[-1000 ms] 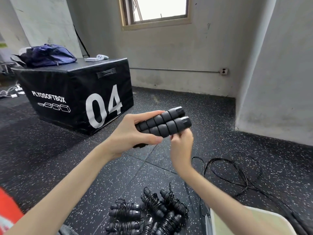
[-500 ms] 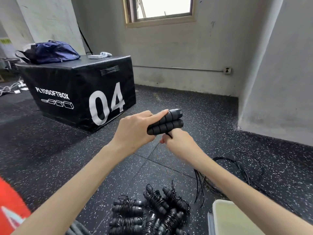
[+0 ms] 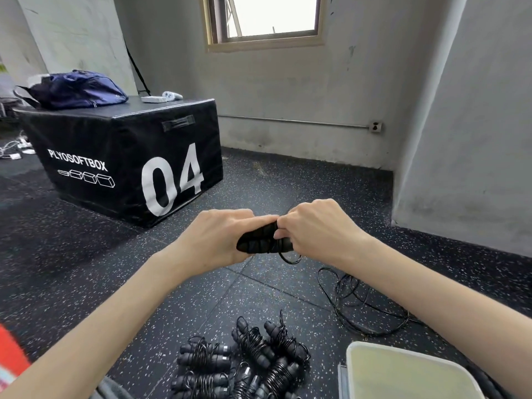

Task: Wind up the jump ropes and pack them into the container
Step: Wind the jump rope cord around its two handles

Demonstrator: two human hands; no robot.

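Speckled black rubber flooring ran to grey walls. Above it both hands held a pair of black foam jump-rope handles side by side: the left hand curled round one end, the right hand gripped the other end, pinching the thin black cord against the foam. From the handles the cord's loose length trailed onto the floor — lower right of them. Directly below lay a pile of wound ropes, with the pale container just right of that pile. Beyond the handles to the left stood a black plyo box, marked 04, a blue bag on top.
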